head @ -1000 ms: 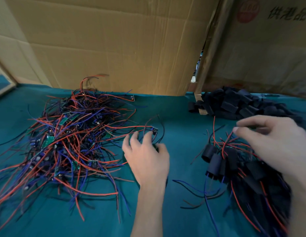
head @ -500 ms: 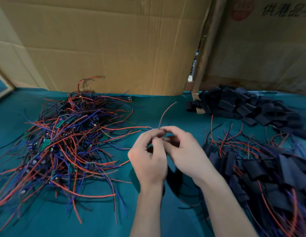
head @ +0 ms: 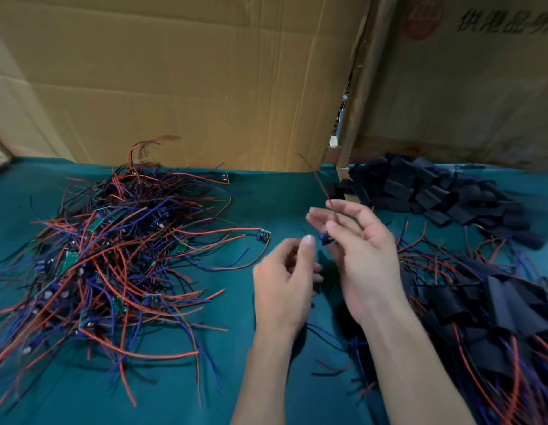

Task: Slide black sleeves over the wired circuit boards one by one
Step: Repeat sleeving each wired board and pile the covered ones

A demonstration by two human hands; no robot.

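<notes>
While you hold it: the wired board (head: 327,239) sits pinched in your right hand (head: 363,256); no sleeve on it.
Left hand (head: 286,279): loosely curled, holding nothing.
Risk: its wire (head: 320,182) may snag the loose sleeves (head: 426,188).

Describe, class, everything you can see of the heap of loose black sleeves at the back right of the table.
The heap of black sleeves lies on the teal table cover, against the foot of the cardboard wall. The pieces are short, flattened, matt tubes, like cut plastic or rubber tubing, piled at all angles. No wires show in them, and neither hand touches them. The heap's near edge meets stray red wires.
</notes>
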